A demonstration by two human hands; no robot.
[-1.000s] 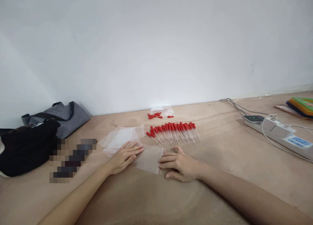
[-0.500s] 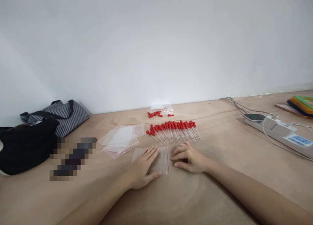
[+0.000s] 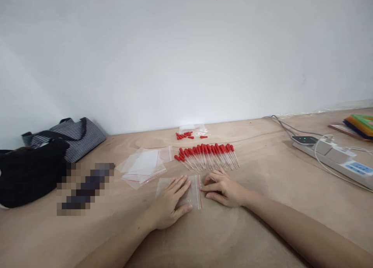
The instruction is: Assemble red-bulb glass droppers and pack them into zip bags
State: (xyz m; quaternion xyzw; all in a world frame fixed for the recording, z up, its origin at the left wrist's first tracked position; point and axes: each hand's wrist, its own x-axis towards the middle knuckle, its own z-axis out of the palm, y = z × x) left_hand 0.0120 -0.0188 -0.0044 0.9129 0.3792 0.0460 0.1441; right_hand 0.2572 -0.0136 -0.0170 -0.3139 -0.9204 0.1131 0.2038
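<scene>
Our left hand (image 3: pixel 172 202) lies with fingers spread on a flat bag (image 3: pixel 192 192); our right hand (image 3: pixel 225 188) curls, grip unclear. Red-capped droppers (image 3: pixel 204 150) lie rowed; far red caps (image 3: pixel 182 135) lie unfitted.

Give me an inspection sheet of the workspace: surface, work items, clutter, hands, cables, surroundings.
Surface: brown tabletop.
Work items: flat plastic bag partly under left hand; red-topped droppers lined up beyond; overlapping bags left of them; loose red caps farther back.
Clutter: striped bag, black cloth item, blurred-out object left; colourful stack right.
Hands: left spread flat; right hand curled at the bag's red-lined edge, grip unclear.
Cables: grey cables and white cable at power strip.
Surroundings: pale wall behind.
</scene>
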